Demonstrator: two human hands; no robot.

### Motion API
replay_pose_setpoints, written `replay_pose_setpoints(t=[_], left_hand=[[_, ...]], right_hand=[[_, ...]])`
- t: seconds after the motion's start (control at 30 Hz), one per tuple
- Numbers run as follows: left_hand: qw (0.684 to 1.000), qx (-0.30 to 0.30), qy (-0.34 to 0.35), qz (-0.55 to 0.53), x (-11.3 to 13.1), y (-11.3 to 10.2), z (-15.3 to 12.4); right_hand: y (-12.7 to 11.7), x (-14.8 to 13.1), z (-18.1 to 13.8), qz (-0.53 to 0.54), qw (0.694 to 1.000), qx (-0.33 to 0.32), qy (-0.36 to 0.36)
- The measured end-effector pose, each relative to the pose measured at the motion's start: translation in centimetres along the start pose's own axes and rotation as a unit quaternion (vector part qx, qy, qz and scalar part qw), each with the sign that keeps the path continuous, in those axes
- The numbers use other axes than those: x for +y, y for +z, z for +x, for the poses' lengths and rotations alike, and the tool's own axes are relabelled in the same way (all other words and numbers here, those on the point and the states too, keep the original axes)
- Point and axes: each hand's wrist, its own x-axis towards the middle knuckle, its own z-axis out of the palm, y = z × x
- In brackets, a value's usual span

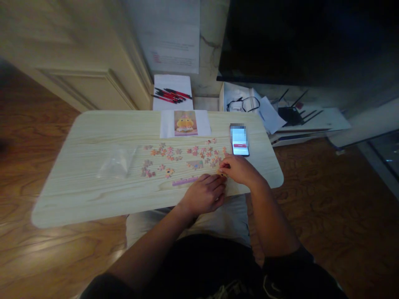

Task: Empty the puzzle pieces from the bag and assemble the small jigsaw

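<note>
— Some of the yellow puzzle bit [222, 174] was hidden?
— Yes; it was partly covered, lying between the fingertips of the left hand [205, 193] and the right hand [237, 168].
— Was it gripped?
— That could not be told; the fingers of both were curled, their undersides unseen.

At the pale table [77, 195], the person's left hand [206, 193] and right hand [239, 168] meet over a yellow puzzle piece [222, 174]. A purple strip [184, 181] lies beside the left knuckles; loose pieces [170, 153] scatter beyond, near a lit phone [240, 139] and a printed yellow character [185, 123].
</note>
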Motion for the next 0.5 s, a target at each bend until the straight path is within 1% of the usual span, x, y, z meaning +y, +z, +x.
replay_pose_setpoints(t=[0.1, 0.2, 0.37, 0.43, 0.5], left_hand=[[1.000, 0.007, -0.006, 0.008, 0.0, -0.1, 0.0], [0.999, 0.005, -0.028, 0.020, -0.2, -0.6, -0.1], [0.995, 0.003, -0.082, 0.051, -1.2, -1.9, -1.1], [0.994, 0.003, -0.096, 0.059, -1.3, -2.3, -1.7], [0.993, 0.000, -0.101, 0.059, -1.1, -2.5, -2.1]], right_hand=[[-0.2, 0.2, -0.9, -0.021, 1.000, 0.010, 0.016], [-0.3, 0.2, -2.2, -0.025, 0.999, 0.002, 0.025], [0.0, 0.1, -3.7, 0.033, 0.999, -0.021, 0.000], [0.3, 0.1, -3.8, 0.064, 0.998, -0.001, -0.002], [0.8, 0.2, -3.7, 0.079, 0.996, 0.042, 0.004]])
